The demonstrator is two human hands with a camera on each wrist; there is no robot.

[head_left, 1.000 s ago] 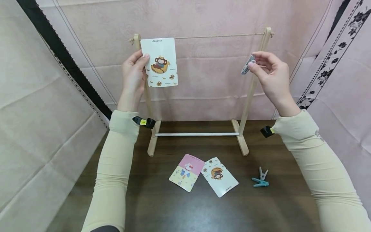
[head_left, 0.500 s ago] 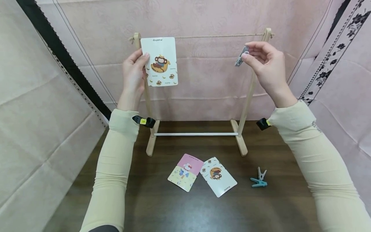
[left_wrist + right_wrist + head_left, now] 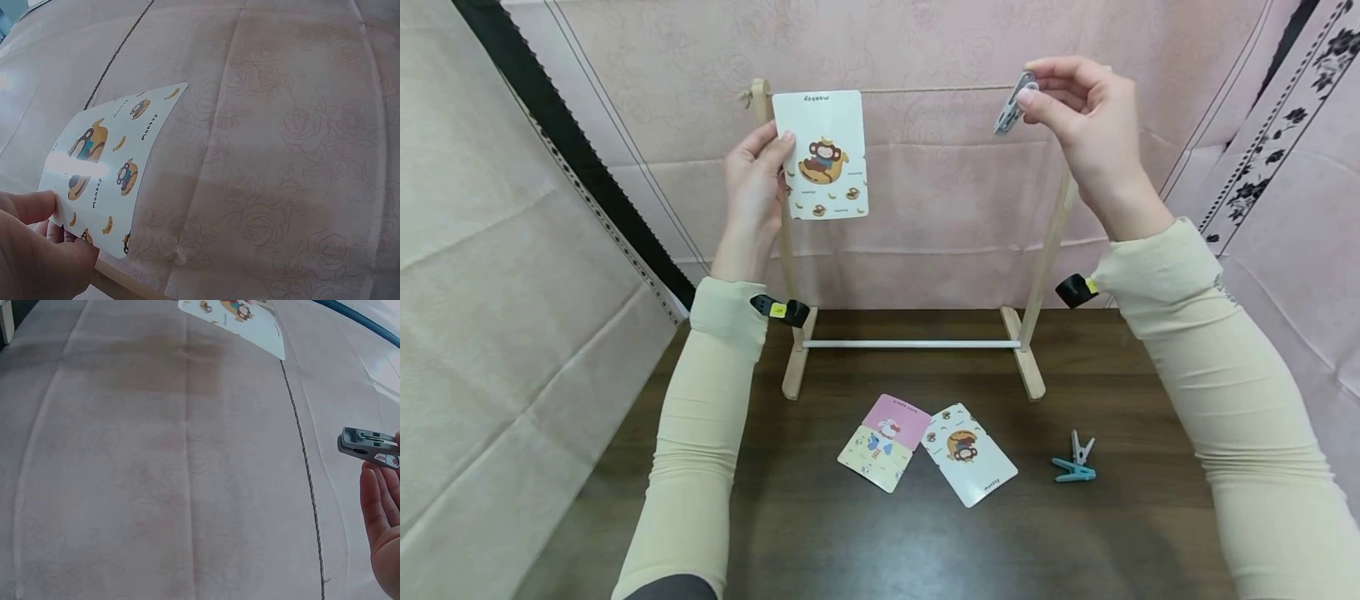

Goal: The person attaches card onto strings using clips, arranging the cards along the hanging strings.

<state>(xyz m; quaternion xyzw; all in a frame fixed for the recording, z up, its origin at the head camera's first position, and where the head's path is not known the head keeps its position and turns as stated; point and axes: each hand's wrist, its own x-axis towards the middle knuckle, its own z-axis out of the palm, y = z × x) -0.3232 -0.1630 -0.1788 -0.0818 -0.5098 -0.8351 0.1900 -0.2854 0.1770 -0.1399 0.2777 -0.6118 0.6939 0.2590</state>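
Observation:
My left hand [image 3: 756, 196] pinches a white monkey card [image 3: 823, 158] by its left edge, thumb on the printed face. The card stands upright in front of the left end of the string [image 3: 936, 88], hiding part of it. In the left wrist view the same card [image 3: 140, 147] shows bananas and monkeys, with the string running up behind. A grey clothespin [image 3: 1015, 102] is pinched between thumb and fingers of my right hand [image 3: 1090, 125], near the string's right part. The right wrist view shows the clothespin [image 3: 370, 446] beside the string [image 3: 306, 462], apart from it.
The string spans a wooden stand with a left post [image 3: 762, 100], right post [image 3: 1051, 237] and white crossbar [image 3: 910, 343]. On the brown table [image 3: 880, 550] lie a pink-and-yellow card [image 3: 883, 443], another monkey card [image 3: 970, 458], a blue clothespin [image 3: 1075, 472] and a grey clothespin [image 3: 1082, 448].
My right hand has risen and shifted left with the clothespin, up to the string's height. The left hand and its card have stayed nearly in place.

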